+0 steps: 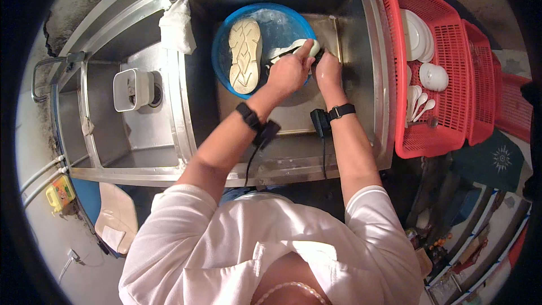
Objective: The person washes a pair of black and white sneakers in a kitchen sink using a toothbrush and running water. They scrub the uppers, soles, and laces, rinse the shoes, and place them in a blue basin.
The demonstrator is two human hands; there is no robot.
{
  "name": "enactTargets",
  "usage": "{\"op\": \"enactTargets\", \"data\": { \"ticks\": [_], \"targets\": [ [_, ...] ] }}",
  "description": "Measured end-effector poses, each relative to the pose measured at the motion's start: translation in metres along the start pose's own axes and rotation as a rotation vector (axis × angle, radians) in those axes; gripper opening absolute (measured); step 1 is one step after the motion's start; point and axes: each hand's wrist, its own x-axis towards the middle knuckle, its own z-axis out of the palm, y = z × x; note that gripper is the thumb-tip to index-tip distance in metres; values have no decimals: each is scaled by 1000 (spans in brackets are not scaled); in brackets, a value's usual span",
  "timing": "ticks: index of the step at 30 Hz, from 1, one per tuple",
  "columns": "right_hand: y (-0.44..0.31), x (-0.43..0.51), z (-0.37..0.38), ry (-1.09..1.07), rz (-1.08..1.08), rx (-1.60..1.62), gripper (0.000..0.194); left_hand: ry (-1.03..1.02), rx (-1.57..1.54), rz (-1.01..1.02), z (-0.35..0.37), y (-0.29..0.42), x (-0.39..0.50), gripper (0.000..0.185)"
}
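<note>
A blue plastic basin (219,65) of cloudy, sudsy water stands in the middle sink. Inside it lies a shoe with its cream patterned sole (244,57) facing up. My left hand (288,72) grips a second, whitish shoe (292,45) over the basin's right side, thumb along its rounded end. Close beside it, at the basin's right rim, my right hand (328,72) has its fingers curled in. Something dark shows between the two hands, but its form is unclear. Whatever the right fingers hold is hidden.
Red plastic baskets (449,51) flank the sink, holding white plates (417,36), a bowl (434,77) and spoons (421,103). In the left sink a white plastic container (127,90) sits by the drain. A white cloth (177,27) drapes over the steel divider (180,93).
</note>
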Motion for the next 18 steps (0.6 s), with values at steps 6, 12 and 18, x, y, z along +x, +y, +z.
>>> {"op": "enactTargets", "data": {
  "ticks": [6, 12, 18],
  "targets": [
    [-7, -23, -3, -8, -200, -236, 32, 51, -50, -105, -14, -56, 50, 48],
    [-13, -42, -3, 2, -623, -95, 51, 274, -235, -40, -10, -106, 4, 47],
    [-9, -60, 5, -10, -31, 64, 97, 92, -255, -62, -22, -79, -26, 47]
  ]
}}
